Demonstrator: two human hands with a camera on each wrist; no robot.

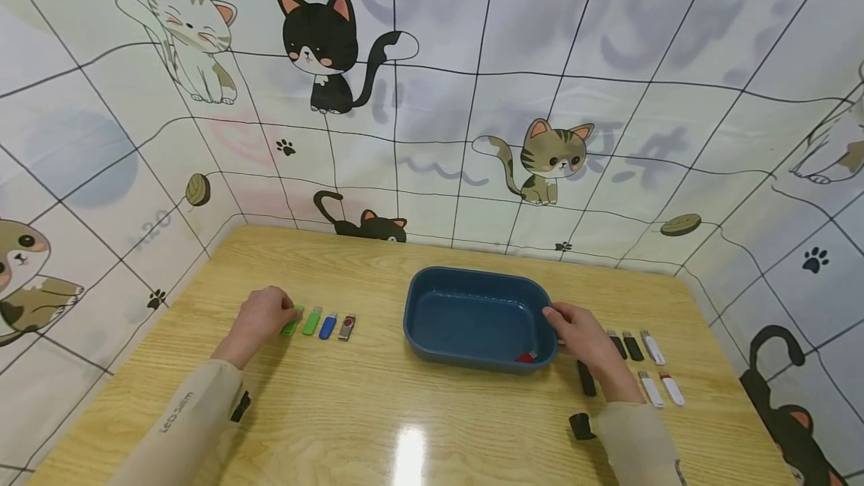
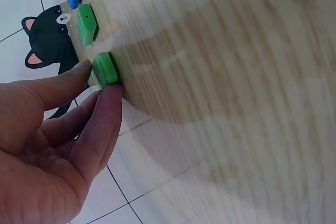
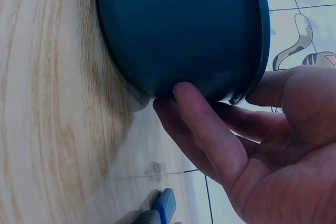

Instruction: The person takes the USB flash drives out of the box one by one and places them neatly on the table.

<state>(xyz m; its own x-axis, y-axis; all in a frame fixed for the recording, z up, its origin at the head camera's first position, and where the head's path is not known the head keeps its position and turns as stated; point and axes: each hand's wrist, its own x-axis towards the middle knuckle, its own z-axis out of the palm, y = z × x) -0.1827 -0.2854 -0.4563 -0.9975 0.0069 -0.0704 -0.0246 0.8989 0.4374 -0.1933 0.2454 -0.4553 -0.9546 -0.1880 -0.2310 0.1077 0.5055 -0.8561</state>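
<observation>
At the left of the table my left hand (image 1: 265,315) pinches a green USB stick (image 2: 106,68) between thumb and fingers. Beside it, in a row, lie a second green USB stick (image 1: 312,321), a blue one (image 1: 328,326) and a brown-and-silver one (image 1: 347,327). My right hand (image 1: 580,336) grips the right end of a dark blue plastic tray (image 1: 472,364). Its thumb is at the rim, and its fingers press the outer wall (image 3: 184,35). Inside the tray, near its front right corner, lies a red USB stick (image 1: 526,358).
Right of the tray lie black USB sticks (image 1: 633,346), a white one (image 1: 652,348), another white one (image 1: 651,389) and a red-and-white one (image 1: 671,389). A black stick (image 1: 586,379) is partly behind the right hand. Cat-print cloth (image 1: 439,96) rises behind the wooden table (image 1: 324,411).
</observation>
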